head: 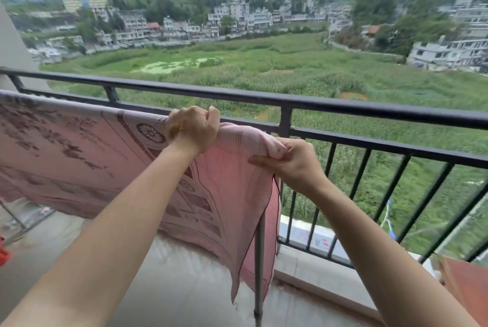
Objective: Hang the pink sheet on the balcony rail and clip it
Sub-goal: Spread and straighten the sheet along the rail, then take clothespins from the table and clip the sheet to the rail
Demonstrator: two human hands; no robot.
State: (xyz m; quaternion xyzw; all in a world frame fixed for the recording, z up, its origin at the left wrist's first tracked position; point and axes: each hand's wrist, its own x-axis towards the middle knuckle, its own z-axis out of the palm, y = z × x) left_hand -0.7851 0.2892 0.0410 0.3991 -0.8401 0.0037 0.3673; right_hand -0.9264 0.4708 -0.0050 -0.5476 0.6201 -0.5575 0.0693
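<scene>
The pink sheet (79,157), printed with dark red patterns, hangs over a bar just inside the black balcony rail (343,105) and runs off to the left. My left hand (192,128) is closed over the sheet's top fold. My right hand (290,163) pinches the sheet's right end, which bunches between the fingers. Below my hands a corner of the sheet droops in front of a grey upright pole (260,260). No clip is visible in either hand.
The rail's vertical bars (390,189) stand to the right above a low concrete kerb (317,274). A red object (4,250) sits at the left edge, a reddish-brown surface (464,281) at the lower right. Fields and houses lie far beyond.
</scene>
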